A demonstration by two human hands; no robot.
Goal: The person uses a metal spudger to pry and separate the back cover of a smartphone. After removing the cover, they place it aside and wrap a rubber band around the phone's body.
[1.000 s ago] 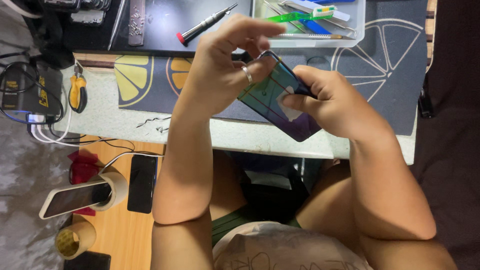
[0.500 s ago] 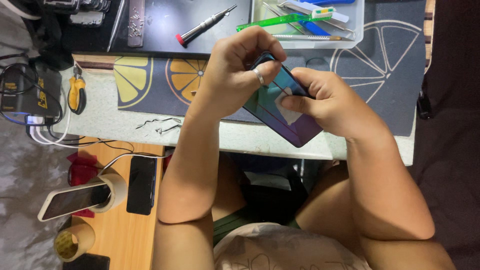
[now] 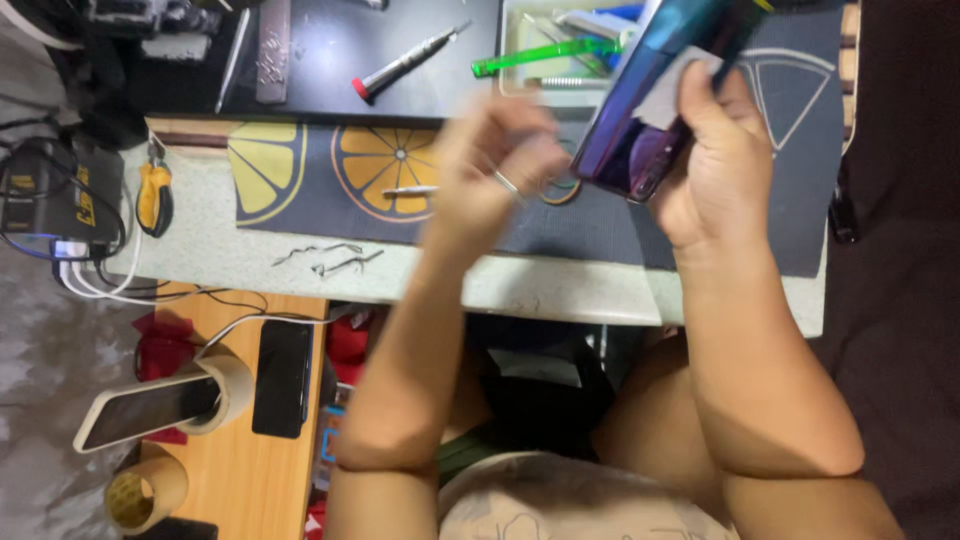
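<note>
- Your right hand [image 3: 705, 165] has the phone [image 3: 655, 85] gripped by its lower end, tilted up over the far right of the bench [image 3: 560, 285], glossy blue-purple back facing you. Keep the grip on the edges so the thumb doesn't smear or flex that back.
- A pale patch sits under your thumb, maybe a sticker or a wipe, can't tell which.
- Left hand [image 3: 500, 160] is blurry, curled narrow just left of the phone. I honestly can't tell if it's pinching anything; there's a ring on one finger, that's all I can make out.
- I'd say lower the phone closer to the citrus-print mat [image 3: 330, 165] while you work on it, so a slip lands soft.
- The red-tipped screwdriver [image 3: 405, 65] and green tweezers [image 3: 545, 55] sit just behind your hands, easy reach.
- Mind the little bent wire bits [image 3: 330, 260] near the bench's front edge, easy to sweep off with a forearm.
</note>
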